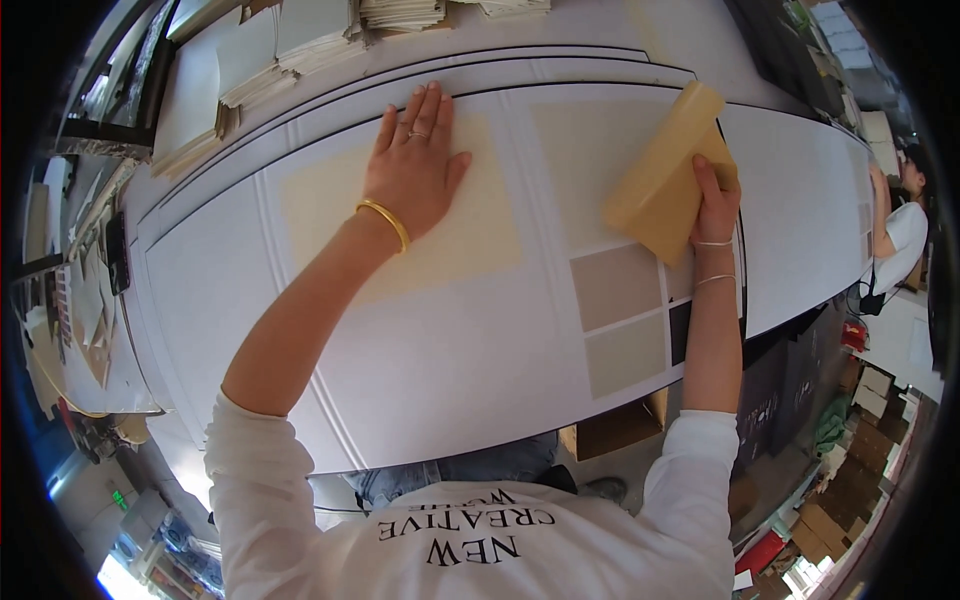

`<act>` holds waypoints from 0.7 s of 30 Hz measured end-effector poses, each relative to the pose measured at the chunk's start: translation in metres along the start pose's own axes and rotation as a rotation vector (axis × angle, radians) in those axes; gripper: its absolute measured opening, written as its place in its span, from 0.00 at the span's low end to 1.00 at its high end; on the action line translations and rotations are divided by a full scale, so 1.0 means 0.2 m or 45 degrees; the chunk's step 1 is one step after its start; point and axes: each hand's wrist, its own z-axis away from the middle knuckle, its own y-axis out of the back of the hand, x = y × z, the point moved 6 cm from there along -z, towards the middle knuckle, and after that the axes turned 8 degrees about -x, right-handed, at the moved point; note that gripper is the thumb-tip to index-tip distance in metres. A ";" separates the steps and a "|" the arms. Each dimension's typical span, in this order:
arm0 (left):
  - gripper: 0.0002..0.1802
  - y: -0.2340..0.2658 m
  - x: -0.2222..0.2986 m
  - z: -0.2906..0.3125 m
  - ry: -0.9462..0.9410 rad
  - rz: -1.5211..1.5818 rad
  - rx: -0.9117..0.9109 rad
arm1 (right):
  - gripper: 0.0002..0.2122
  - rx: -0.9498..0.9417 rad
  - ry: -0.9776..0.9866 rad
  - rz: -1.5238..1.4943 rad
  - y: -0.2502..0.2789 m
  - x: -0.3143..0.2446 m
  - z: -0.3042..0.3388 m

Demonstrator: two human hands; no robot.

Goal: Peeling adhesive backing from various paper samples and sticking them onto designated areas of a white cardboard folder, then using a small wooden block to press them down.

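- The left hand [415, 160] lay flat, palm down and gripping nothing, its fingers stretched away from the body across a large white board [450, 380].
- Beneath and around that palm spread a pale cream patch [475, 255]; a gold bangle [385, 222] circled the wrist behind it.
- The right hand [716, 205] pinched a tan sheet [660, 165], thumb on top; the sheet stood curled up off the board, mostly to the left of that hand and reaching beyond it.
- Nearer the body than the right hand, beside its forearm, were an upper taupe rectangle [618, 287], a lower taupe rectangle [627, 357] and part of a dark rectangle [680, 333].
- Beyond the left hand stood stacks of pale sheets [265, 60].
- Well to the right of the right hand was another person [905, 240].
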 end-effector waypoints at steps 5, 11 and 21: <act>0.42 -0.01 0.40 0.20 -0.170 0.102 -0.195 | 0.14 0.025 0.051 0.011 0.01 -0.01 0.01; 0.43 0.03 0.62 0.46 -0.431 0.399 -0.166 | 0.10 0.063 0.085 0.104 -0.02 -0.01 0.00; 0.37 0.12 -0.31 0.68 0.316 0.045 -0.136 | 0.10 0.039 0.135 0.047 -0.03 -0.02 -0.01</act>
